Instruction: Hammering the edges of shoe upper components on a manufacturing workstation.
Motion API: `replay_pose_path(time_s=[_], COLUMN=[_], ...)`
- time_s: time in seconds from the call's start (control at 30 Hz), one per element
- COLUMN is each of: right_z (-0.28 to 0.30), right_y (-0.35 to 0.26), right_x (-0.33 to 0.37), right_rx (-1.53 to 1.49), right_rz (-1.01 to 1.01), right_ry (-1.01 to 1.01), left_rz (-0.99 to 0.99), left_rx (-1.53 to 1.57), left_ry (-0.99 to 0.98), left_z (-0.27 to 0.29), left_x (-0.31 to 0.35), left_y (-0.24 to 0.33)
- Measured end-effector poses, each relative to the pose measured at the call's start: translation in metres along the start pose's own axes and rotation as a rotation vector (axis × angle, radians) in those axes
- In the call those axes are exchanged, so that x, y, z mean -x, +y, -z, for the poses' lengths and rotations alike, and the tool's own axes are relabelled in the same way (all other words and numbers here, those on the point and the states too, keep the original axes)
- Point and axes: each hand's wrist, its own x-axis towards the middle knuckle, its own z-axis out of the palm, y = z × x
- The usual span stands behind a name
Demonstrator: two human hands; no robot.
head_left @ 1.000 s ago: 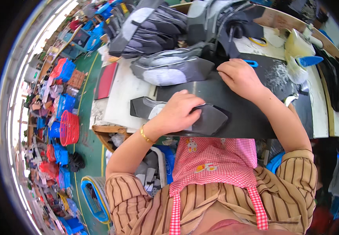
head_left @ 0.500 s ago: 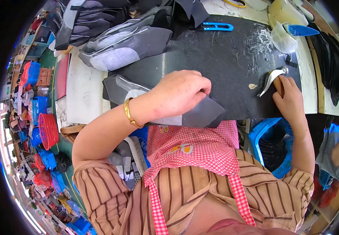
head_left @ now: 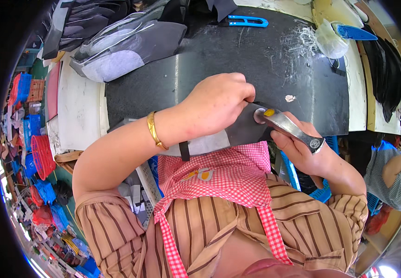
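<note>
My left hand [head_left: 219,104], with a gold bangle at its wrist, is closed at the upper edge of a dark flat cut piece with a pale patch [head_left: 209,142]. That piece lies at the near edge of the black work surface [head_left: 200,78], partly over my checked apron. In my right hand [head_left: 302,150] is a hammer [head_left: 286,125] with a metal head. Its round face is over the right part of the dark piece, close to my left fingertips; whether it touches cannot be made out. My hand hides most of the handle.
Stacked similar dark pieces [head_left: 121,51] lie at the far left. Blue thread snips [head_left: 246,21] rest at the back. A blue-bladed tool [head_left: 355,32] sits by a whitish wrapped lump [head_left: 331,41]. Black pieces [head_left: 385,74] hang at right. Below the right edge is a blue basket [head_left: 323,192].
My right hand has lifted the hammer off the surface and brought it left over the dark piece. The piece has shifted and turned under my left hand. The whole view has moved slightly.
</note>
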Motion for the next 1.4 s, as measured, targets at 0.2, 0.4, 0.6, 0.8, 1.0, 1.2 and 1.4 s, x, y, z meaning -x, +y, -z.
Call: replay_pose_path(time_s=[0.2, 0.4, 0.6, 0.8, 1.0, 1.2, 1.4], right_z=[0.009, 0.011, 0.014, 0.014, 0.007, 0.007, 0.005], right_y=[-0.005, -0.009, -0.007, -0.01, -0.007, -0.019, -0.023], right_x=[-0.012, -0.024, -0.03, -0.034, -0.038, -0.04, -0.043], right_rx=[-0.069, -0.028, 0.115, 0.044, 0.075, 0.137, 0.162], right_rz=[0.01, -0.033, 0.119, 0.113, 0.137, 0.261, 0.156], right_ry=[-0.028, -0.02, 0.001, 0.023, 0.017, 0.011, -0.058], left_rz=[-0.126, -0.217, -0.223, -0.027, -0.067, -0.049, 0.078], left_rx=[-0.04, -0.154, -0.163, -0.107, -0.173, -0.24, -0.123], left_ry=[0.072, 0.099, 0.125, 0.049, 0.156, 0.147, 0.142], left_z=[-0.005, -0.006, -0.005, 0.002, 0.0, -0.005, 0.001], left_x=[0.017, 0.019, 0.019, 0.024, 0.027, 0.037, 0.044], left_y=[-0.003, -0.002, -0.002, 0.004, 0.01, 0.017, 0.012])
